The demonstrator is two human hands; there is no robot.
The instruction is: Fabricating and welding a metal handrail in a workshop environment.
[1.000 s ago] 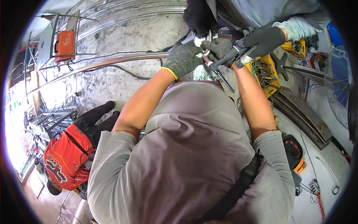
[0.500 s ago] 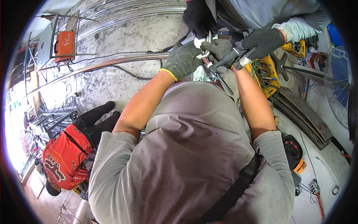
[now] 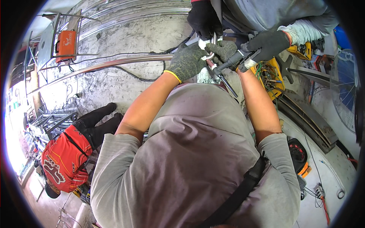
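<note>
My left hand (image 3: 187, 62), in a grey-green knit glove with a yellow cuff, is closed round the end of a long shiny metal tube (image 3: 125, 60) that runs off to the left. Close beside it, my right hand (image 3: 223, 50) wears a similar glove, its fingers bent at a small curved metal piece (image 3: 208, 57). Part of this hand is hidden behind a welding torch (image 3: 234, 59). A co-worker's black-gloved hand (image 3: 268, 45) grips that torch, its head over the metal piece. The co-worker's other black glove (image 3: 204, 19) rests on an upright metal rod (image 3: 214, 39).
Long metal tubes (image 3: 125, 16) lie on the floor at the back. An orange machine (image 3: 65, 45) stands on a rack at left. Another person in a red shirt (image 3: 64, 159) bends over, lower left. Yellow tool cases (image 3: 274, 78) and a fan (image 3: 345, 91) are at right. Black cables (image 3: 133, 76) cross the floor.
My hands, the tube and the torch stay practically in place. The person in red has shifted slightly to the left.
</note>
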